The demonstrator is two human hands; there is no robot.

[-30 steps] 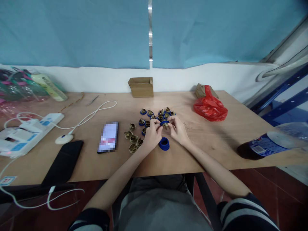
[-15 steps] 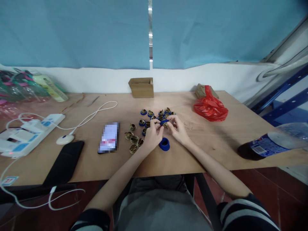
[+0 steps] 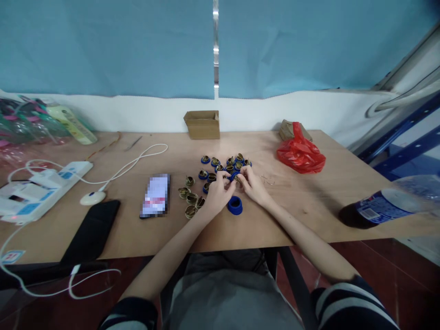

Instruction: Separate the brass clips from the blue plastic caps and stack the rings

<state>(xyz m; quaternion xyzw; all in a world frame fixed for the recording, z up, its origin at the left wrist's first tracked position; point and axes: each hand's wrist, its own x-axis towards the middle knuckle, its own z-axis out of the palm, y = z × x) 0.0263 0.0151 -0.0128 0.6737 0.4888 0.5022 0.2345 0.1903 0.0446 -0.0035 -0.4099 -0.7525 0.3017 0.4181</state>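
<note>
Between the fingertips of my left hand (image 3: 222,189) and my right hand (image 3: 253,184) is a small round brass-coloured piece with a blue ring (image 3: 235,176); both hands are closed on it, and the fingers hide part of it. Just below them on the table stands a short stack of blue rings (image 3: 235,206). Beyond my fingers lie several brass-coloured pieces with blue rings (image 3: 203,174). Left of my left hand is a group of similar brass pieces (image 3: 191,198) with pale rims and no blue ring showing.
The wooden table (image 3: 295,197) also bears a lit phone (image 3: 155,196), a dark phone (image 3: 92,231), a power strip (image 3: 51,190) with white cables, a small cardboard box (image 3: 203,125), a red plastic bag (image 3: 301,153) and a cola bottle (image 3: 381,206) lying at the right. Bottles stand at the far left.
The ringed piece has tilted and come slightly lower and nearer the table between my fingers. Both hands have shifted only a little; the things on the table lie as before.
</note>
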